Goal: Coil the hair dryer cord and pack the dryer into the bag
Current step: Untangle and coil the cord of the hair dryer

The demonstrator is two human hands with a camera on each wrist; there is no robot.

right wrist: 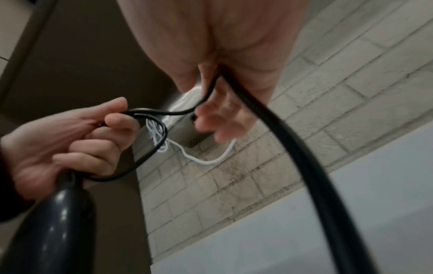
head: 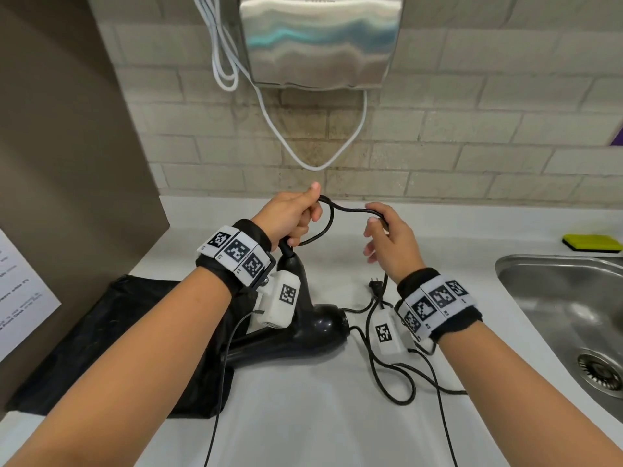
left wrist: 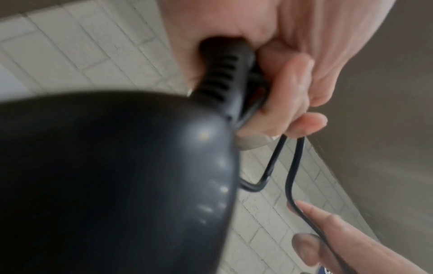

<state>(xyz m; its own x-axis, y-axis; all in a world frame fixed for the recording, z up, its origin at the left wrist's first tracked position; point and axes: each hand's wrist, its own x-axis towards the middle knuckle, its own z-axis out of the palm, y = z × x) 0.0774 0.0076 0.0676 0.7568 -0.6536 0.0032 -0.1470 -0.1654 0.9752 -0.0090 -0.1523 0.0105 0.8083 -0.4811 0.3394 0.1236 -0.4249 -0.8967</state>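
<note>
A black hair dryer [head: 303,318] rests on the white counter with its handle end raised toward my left hand [head: 293,215]. That hand grips the handle's end and a loop of the black cord [head: 328,217] together. In the left wrist view the dryer's handle [left wrist: 117,176] fills the frame below my left hand [left wrist: 293,83]. My right hand [head: 387,237] pinches the cord a short way to the right, thumb on top. From there the cord [right wrist: 293,148] runs down past my wrist to loose loops and the plug [head: 376,286] on the counter. A black bag [head: 135,342] lies flat under my left forearm.
A steel sink [head: 569,315] is sunk into the counter at the right, with a yellow sponge [head: 591,243] behind it. A steel hand dryer [head: 320,42] with white cables [head: 303,156] hangs on the tiled wall. A brown panel [head: 67,146] stands at the left.
</note>
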